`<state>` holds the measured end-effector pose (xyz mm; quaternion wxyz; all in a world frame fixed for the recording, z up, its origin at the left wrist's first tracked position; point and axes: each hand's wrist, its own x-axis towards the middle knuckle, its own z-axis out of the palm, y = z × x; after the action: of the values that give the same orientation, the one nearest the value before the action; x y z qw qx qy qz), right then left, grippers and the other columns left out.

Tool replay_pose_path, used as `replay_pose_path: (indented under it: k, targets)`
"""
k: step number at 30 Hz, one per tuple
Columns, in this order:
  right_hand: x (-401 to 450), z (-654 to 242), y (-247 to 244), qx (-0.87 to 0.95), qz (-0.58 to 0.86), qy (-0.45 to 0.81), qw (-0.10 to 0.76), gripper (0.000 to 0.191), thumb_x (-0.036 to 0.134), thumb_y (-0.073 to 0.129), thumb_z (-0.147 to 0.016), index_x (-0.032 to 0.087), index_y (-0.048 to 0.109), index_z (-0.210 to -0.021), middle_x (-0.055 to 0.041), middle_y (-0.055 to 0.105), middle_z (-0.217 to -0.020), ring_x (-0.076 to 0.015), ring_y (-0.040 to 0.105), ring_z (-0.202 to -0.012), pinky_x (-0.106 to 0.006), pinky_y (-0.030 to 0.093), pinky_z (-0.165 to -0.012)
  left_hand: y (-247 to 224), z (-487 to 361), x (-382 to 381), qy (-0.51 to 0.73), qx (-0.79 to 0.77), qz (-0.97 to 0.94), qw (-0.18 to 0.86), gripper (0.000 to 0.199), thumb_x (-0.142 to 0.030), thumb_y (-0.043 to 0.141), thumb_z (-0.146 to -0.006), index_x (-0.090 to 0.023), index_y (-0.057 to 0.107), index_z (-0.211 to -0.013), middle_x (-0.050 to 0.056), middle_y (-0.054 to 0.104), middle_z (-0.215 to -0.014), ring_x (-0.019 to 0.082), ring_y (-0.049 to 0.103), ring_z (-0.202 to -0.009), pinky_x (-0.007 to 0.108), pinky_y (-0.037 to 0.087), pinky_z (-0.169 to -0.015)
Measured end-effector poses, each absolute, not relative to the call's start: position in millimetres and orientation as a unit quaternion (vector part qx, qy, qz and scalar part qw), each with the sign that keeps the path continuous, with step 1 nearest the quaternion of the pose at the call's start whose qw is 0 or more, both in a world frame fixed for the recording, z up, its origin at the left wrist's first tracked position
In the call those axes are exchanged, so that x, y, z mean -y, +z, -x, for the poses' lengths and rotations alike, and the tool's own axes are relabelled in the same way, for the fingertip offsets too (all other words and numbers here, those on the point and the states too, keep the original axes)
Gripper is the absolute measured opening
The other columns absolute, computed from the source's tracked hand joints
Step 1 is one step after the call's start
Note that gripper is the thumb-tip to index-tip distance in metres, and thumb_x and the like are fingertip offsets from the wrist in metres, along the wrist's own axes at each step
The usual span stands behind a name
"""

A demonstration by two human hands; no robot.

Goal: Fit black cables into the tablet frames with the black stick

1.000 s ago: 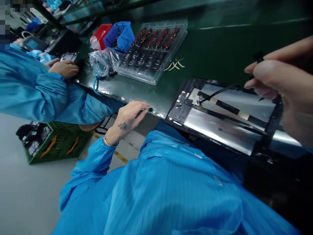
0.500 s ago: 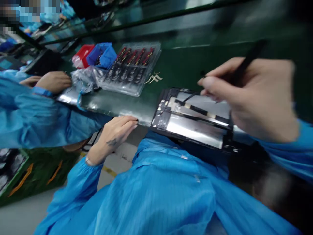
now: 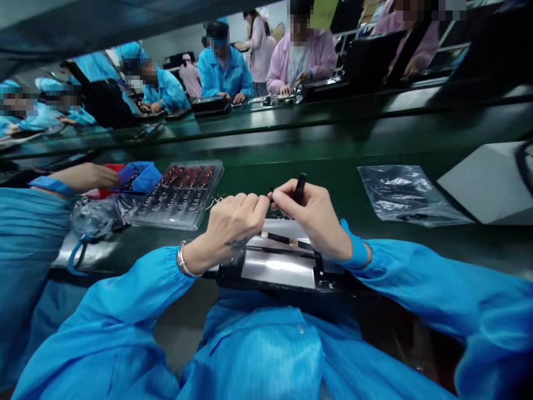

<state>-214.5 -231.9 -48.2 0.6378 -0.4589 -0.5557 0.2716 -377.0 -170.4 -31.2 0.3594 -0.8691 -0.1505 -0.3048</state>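
Note:
My left hand (image 3: 238, 222) has its fingers curled and pinched together; whatever is between them is hidden. Its fingertips meet those of my right hand (image 3: 310, 211), where a tiny dark piece (image 3: 272, 194) shows. My right hand is closed around a slim black pen-like tool (image 3: 300, 188), whose end sticks up behind the thumb. Below both hands lies an opened tablet-like device (image 3: 278, 266) with a black frame, bright metal plates and a dark strip across it. My hands and wrists cover part of its upper side.
To the left are a clear tray (image 3: 189, 225) of small parts, blue bin (image 3: 145, 176), red bin (image 3: 113, 168) and crumpled plastic bag (image 3: 94, 215). A neighbour's hand (image 3: 85, 178) is by the bins. At right lie a flat plastic bag (image 3: 403, 191) and grey box (image 3: 487, 183).
My left hand has come up from the bench edge to meet my right hand over the device. The view has tilted up, bringing people across the bench into sight.

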Motion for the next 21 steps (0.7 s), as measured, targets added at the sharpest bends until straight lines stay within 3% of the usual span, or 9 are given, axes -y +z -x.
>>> replay_pose_path:
  k: [2, 6, 8, 16, 21]
  targets:
    - [227.7, 210.9, -50.2, 0.563, 0.465, 0.250, 0.636, 0.022, 0.037, 0.065, -0.092, 0.017, 0.069, -0.084, -0.0001, 0.065, -0.077, -0.0105, 0.053, -0.067, -0.027, 0.042, -0.064, -30.6, 378.8, 160.7, -0.338, 0.162, 0.901, 0.219, 0.024, -0.019, 0.057, -0.097, -0.015, 0.064, -0.075, -0.002, 0.055, -0.060, 0.012, 0.047, -0.054, 0.028, 0.029, -0.051]
    - [219.4, 202.0, -54.3, 0.597, 0.483, 0.240, 0.594, 0.024, 0.041, 0.067, -0.090, 0.017, 0.070, -0.089, 0.0000, 0.065, -0.079, -0.0119, 0.052, -0.070, -0.028, 0.039, -0.064, -23.0, 378.4, 146.9, -0.398, 0.201, 0.879, -0.167, 0.022, -0.031, 0.064, -0.095, -0.015, 0.071, -0.083, -0.004, 0.055, -0.061, 0.007, 0.043, -0.053, 0.021, 0.031, -0.049]
    - [217.6, 198.9, -55.8, 0.609, 0.483, 0.258, 0.574, 0.025, 0.042, 0.069, -0.089, 0.017, 0.070, -0.087, -0.0001, 0.064, -0.077, -0.0126, 0.052, -0.070, -0.029, 0.038, -0.065, -19.8, 376.0, 144.6, -0.407, 0.216, 0.847, -0.265, 0.026, -0.036, 0.067, -0.093, -0.015, 0.073, -0.080, -0.003, 0.054, -0.061, 0.007, 0.040, -0.053, 0.021, 0.028, -0.048]
    - [215.1, 198.7, -64.9, 0.599, 0.498, 0.257, 0.573, 0.021, 0.039, 0.069, -0.088, 0.019, 0.069, -0.082, -0.0002, 0.061, -0.074, -0.0139, 0.053, -0.070, -0.031, 0.040, -0.067, -30.4, 369.4, 139.9, -0.426, 0.235, 0.784, -0.386, 0.025, -0.040, 0.072, -0.089, -0.017, 0.077, -0.082, 0.002, 0.064, -0.069, 0.008, 0.040, -0.055, 0.021, 0.028, -0.048]
    - [219.0, 195.9, -59.7, 0.608, 0.525, 0.184, 0.566, 0.018, 0.033, 0.065, -0.092, 0.020, 0.065, -0.079, 0.0003, 0.058, -0.075, -0.0132, 0.051, -0.070, -0.030, 0.039, -0.067, -34.4, 380.0, 136.5, -0.381, 0.240, 0.840, -0.304, 0.028, -0.041, 0.063, -0.095, -0.020, 0.078, -0.107, -0.003, 0.053, -0.056, 0.008, 0.036, -0.048, 0.022, 0.025, -0.045]
